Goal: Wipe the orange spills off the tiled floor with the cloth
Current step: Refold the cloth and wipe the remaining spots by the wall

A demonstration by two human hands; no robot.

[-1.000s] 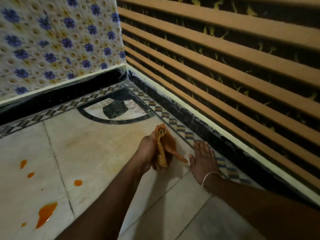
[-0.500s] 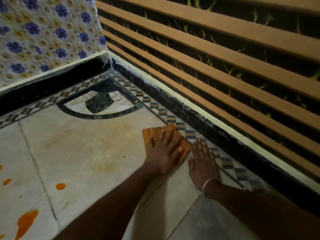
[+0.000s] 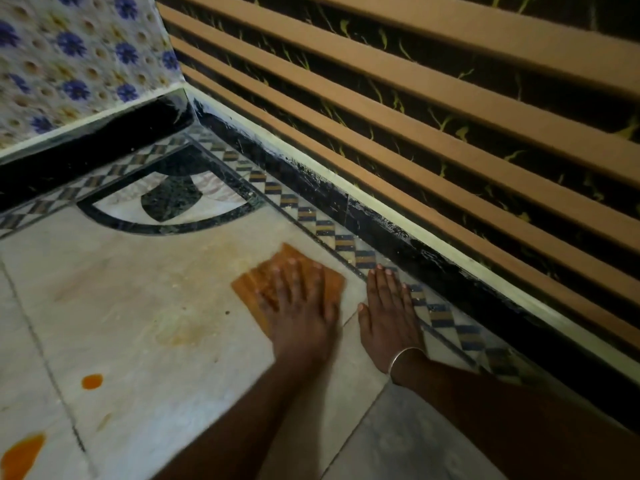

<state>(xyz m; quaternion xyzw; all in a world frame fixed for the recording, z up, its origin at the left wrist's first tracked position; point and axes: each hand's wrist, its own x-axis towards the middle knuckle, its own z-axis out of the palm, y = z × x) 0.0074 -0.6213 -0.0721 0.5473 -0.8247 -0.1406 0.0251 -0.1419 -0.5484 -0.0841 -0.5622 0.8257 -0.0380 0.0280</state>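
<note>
Pressing flat on the cloth [image 3: 249,289], the left hand [image 3: 298,306] has orange spills [image 3: 91,381] unwiped to its left; the right hand [image 3: 389,313] lies flat, empty, beside it.

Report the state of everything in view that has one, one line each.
cloth: spread flat on the tiled floor, pressed under the left hand.
left hand: fingers straight, palm down on the cloth.
right hand: flat on the floor beside the cloth, holding nothing.
small orange spill: unwiped.
large orange spill: unwiped, cut by the frame edge.
faint orange smear: thin residue.
</note>
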